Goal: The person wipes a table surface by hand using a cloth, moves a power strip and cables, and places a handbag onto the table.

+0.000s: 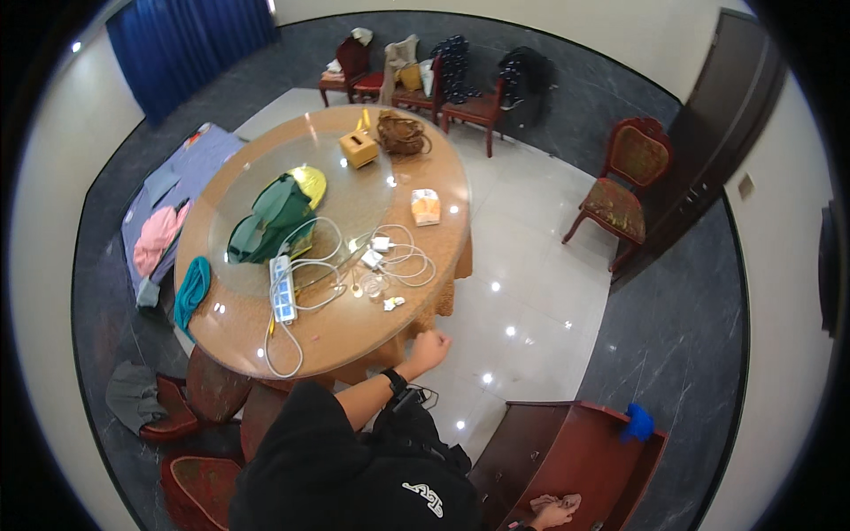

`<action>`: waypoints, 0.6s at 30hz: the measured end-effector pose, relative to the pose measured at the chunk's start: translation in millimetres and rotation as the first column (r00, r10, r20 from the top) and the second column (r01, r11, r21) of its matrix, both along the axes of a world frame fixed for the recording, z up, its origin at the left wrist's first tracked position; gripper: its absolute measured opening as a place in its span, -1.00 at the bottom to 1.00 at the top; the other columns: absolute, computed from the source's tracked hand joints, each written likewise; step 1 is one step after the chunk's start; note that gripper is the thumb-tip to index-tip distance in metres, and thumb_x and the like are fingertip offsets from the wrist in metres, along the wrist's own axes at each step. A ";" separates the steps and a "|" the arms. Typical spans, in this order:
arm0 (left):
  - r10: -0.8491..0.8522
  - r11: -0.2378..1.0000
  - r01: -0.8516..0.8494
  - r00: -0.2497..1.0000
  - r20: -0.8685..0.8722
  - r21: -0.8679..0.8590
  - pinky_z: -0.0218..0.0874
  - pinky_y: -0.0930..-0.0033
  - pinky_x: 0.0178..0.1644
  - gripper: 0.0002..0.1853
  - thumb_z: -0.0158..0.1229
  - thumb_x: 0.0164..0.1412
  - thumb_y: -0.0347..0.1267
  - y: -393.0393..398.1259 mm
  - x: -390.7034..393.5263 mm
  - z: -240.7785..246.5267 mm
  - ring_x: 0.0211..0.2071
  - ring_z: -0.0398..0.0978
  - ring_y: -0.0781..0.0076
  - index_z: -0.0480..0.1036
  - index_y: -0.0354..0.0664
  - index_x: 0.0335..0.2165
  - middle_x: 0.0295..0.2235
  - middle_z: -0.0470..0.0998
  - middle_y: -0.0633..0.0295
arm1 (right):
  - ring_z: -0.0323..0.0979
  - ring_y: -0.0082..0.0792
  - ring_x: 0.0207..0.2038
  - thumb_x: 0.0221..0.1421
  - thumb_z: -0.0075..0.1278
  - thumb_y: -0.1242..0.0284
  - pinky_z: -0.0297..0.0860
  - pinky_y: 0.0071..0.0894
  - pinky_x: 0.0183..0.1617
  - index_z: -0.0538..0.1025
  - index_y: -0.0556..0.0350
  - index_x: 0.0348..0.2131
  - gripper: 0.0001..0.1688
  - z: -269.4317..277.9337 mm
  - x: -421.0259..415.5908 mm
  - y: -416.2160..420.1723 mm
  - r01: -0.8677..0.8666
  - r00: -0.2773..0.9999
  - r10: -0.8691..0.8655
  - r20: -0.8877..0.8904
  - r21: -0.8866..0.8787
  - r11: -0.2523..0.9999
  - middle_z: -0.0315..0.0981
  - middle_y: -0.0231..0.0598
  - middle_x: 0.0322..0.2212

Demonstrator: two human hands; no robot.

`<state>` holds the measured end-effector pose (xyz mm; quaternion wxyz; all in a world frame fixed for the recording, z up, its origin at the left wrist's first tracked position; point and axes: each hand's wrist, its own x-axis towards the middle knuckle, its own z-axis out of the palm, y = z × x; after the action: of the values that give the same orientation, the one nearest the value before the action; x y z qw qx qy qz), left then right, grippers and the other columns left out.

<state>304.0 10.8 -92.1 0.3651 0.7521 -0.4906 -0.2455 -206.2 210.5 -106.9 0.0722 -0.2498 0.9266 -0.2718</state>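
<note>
At the lower right, my right hand [556,514] holds a crumpled pinkish cloth [555,502] against the top of a reddish-brown wooden cabinet [597,458]. My left hand [431,348] is curled just off the near right edge of a round table [319,358] and seems to hold nothing; a dark band circles its wrist. A blue cloth [639,422] hangs over the raised back edge of the cabinet. Nearest my left hand on the table are a small white-and-yellow item [394,303], white chargers with cables [380,244] and a power strip [283,289].
Farther over the table lie a green bag [275,216], a tissue box [358,149], a brown handbag [401,133] and an orange-white packet [425,207]. Red chairs [199,484] crowd the lower left. Another chair [614,206] stands near the dark door [717,126]. A mattress [179,172] lies left.
</note>
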 end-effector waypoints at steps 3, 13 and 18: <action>0.215 0.976 -0.215 0.959 -0.185 0.022 0.35 0.24 -0.45 -0.69 0.20 0.17 -0.26 -4.4 54.6 -25.7 -0.58 0.53 0.27 0.52 -0.36 -0.44 -0.60 0.57 0.04 | 0.37 0.25 -0.03 0.06 0.04 0.01 0.30 0.34 -0.01 0.42 -0.06 0.07 -0.33 47.0 35.6 -42.1 0.052 0.985 -0.005 -0.173 0.268 0.962 0.26 0.21 0.03; 0.311 0.950 -0.297 0.893 -0.326 0.094 0.32 0.32 -0.40 -0.83 0.20 0.11 -0.37 -11.6 164.0 -32.5 -0.53 0.51 0.39 0.49 -0.30 -0.41 -0.56 0.56 0.15 | 0.30 0.03 0.05 0.01 0.16 0.29 0.29 0.15 0.05 0.51 -0.07 -0.03 -0.51 7.0 134.7 -102.0 -0.053 0.945 0.218 -0.242 0.547 0.836 0.38 -0.07 -0.05; 0.348 0.932 -0.361 0.872 -0.345 0.028 0.32 0.30 -0.39 -0.86 0.18 0.13 -0.39 -39.4 198.9 -41.2 -0.52 0.52 0.33 0.49 -0.28 -0.41 -0.56 0.55 0.14 | 0.56 -0.01 -0.30 -0.09 0.20 0.38 0.46 -0.06 -0.19 0.63 0.15 -0.36 -0.75 -24.3 148.4 -88.0 -0.234 0.937 0.318 -0.143 0.420 0.877 0.59 0.00 -0.42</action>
<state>502.9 -28.5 -133.3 0.4979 0.7676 -0.2775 -0.2931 -57.8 122.5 -131.1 0.0624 -0.3871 0.9192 -0.0376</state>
